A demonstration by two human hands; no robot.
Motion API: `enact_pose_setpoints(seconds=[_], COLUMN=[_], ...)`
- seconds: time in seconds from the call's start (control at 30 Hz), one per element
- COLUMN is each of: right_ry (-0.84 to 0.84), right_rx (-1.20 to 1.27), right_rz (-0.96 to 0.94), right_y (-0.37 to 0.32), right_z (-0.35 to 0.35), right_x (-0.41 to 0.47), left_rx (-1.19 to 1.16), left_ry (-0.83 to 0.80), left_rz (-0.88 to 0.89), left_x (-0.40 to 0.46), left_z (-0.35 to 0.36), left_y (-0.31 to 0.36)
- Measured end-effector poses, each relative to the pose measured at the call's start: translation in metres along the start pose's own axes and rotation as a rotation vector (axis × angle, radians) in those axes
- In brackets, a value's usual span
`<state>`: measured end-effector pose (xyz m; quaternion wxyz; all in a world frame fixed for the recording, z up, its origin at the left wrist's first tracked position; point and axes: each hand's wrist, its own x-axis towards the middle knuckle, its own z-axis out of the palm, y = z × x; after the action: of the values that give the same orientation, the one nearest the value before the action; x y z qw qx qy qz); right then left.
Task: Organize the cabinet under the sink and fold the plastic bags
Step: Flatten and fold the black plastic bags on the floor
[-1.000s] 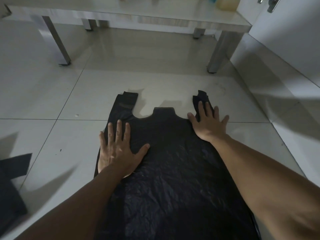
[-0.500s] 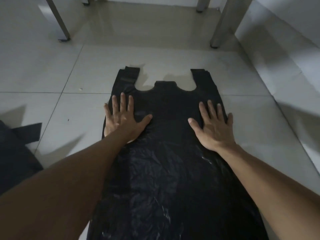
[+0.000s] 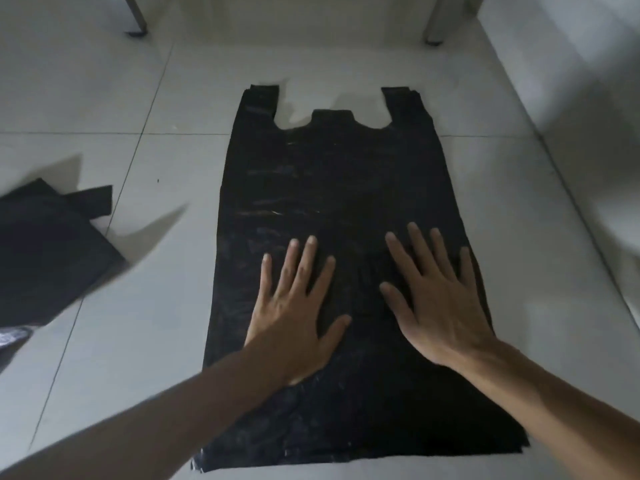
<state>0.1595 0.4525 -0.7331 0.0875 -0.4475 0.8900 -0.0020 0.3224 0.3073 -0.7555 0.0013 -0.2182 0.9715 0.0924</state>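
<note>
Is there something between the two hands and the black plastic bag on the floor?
Nothing visible. The left hand and the right hand both lie flat, fingers straight, directly on the black plastic bag, which is spread on the floor tiles. Another dark bag lies apart, at the left.

under your hands the black bag (image 3: 332,188) is thin plastic, slightly glossy, with fine wrinkles that catch the light. the floor (image 3: 145,323) is pale smooth tile, a little shiny, with thin dark joints. the two legs (image 3: 440,19) at the top look like brushed metal. the dark pile (image 3: 45,251) on your left looks matt.
</note>
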Motion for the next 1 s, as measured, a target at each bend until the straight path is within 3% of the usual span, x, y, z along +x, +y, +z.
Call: enact_pose_setpoints(seconds=[0.4,0.6,0.73,0.83,0.93,1.0], right_ry=[-0.062,-0.157,-0.108,-0.095,-0.1,-0.109], right_rx=[-0.072,-0.06,-0.053,0.079,0.096,0.13], right_rz=[0.008,-0.011,-0.072,-0.135,-0.279,-0.371], right_y=[0.011,0.008,-0.011,-0.044,-0.096,-0.14], right_z=[0.016,0.018,-0.024,-0.079,-0.134,-0.163], right_x=[-0.057,-0.086,-0.079,-0.059,-0.03,-0.01], left_rx=[0.099,0.094,0.114,0.202,0.203,0.228], left_ry=[-0.081,-0.218,-0.283,-0.441,-0.572,-0.543], left_rz=[-0.06,-0.067,-0.011,0.037,-0.125,-0.217], left_x=[-0.052,-0.074,-0.064,-0.057,-0.061,-0.071], left_z=[-0.001,-0.002,-0.045,-0.105,-0.164,-0.197], left_y=[0.005,0.006,-0.002,-0.027,-0.066,-0.099])
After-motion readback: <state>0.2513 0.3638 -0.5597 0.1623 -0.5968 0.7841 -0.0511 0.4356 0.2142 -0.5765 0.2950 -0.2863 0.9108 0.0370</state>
